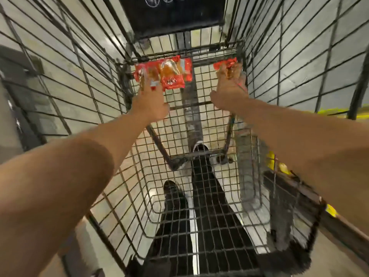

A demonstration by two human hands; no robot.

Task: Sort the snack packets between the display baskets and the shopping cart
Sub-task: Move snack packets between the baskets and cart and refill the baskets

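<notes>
Both arms reach deep into the cart (199, 124), down to its wire floor. The left hand (150, 102) has its fingers on a bunch of red packets (169, 73) lying at the far end; whether it grips them is blurred. The right hand (229, 90), well to the side, curls its fingers round one red packet (224, 65) by the cart's right wall

snack packets (171, 73) red, orange-brown food print, small white mark | packet (224, 65) at 1 o'clock red with orange | shopping cart (201, 198) dark grey wire, square grid pattern | trousers (209, 196) black, white side stripe | floor (65, 66) pale grey | yellow items (271, 158) at 4 o'clock | panel (171, 13) at 12 o'clock black, white line icons
</notes>
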